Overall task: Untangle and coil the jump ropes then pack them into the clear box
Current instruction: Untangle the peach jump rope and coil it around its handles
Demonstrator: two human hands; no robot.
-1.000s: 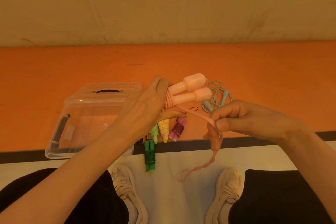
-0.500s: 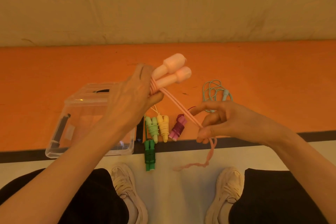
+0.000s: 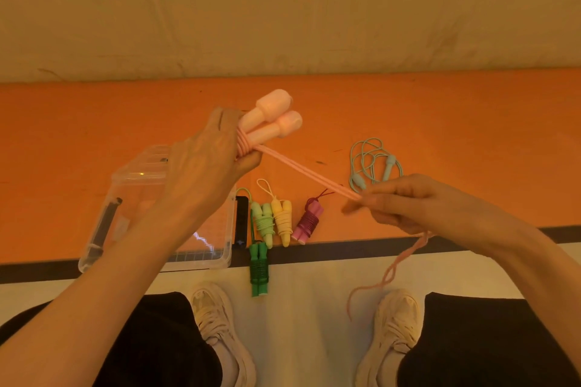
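The pink jump rope's two handles (image 3: 273, 118) sit clenched together in the left hand (image 3: 207, 166) above the orange floor (image 3: 456, 122), its cord (image 3: 308, 171) stretched taut to the right hand (image 3: 405, 201), which pinches it, with the clear box (image 3: 151, 173) under the left arm.

Dim, warm orange-tinted light, soft shadows, slight wide-angle bowing, motion blur at the right fingers (image 3: 353, 206).
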